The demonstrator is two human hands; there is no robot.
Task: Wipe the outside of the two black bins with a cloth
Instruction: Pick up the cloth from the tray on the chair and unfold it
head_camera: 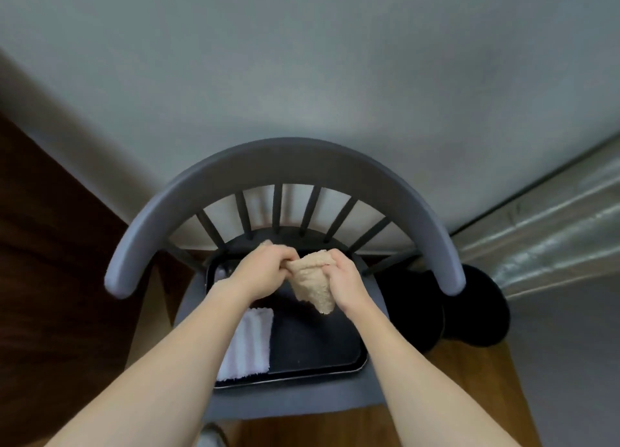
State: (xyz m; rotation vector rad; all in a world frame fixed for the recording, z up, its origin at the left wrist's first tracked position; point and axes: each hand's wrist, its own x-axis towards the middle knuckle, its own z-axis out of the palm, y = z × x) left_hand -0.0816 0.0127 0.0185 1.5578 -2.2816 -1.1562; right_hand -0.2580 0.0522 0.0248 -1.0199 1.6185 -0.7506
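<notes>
A beige cloth (313, 284) hangs bunched between my two hands above a black tray (322, 347) on a chair seat. My left hand (265, 272) grips its upper left end and my right hand (345, 279) grips its upper right edge. Two black bins stand on the floor to the right of the chair: the nearer bin (414, 309) sits close to the seat, and the farther bin (479, 309) is partly hidden behind the chair's armrest end.
A grey spindle-back chair (285, 161) with a curved top rail stands against a pale wall. A folded white cloth (250, 344) lies at the tray's left side. Wooden floor lies below, dark wood panelling at left, and a glass-like panel at right.
</notes>
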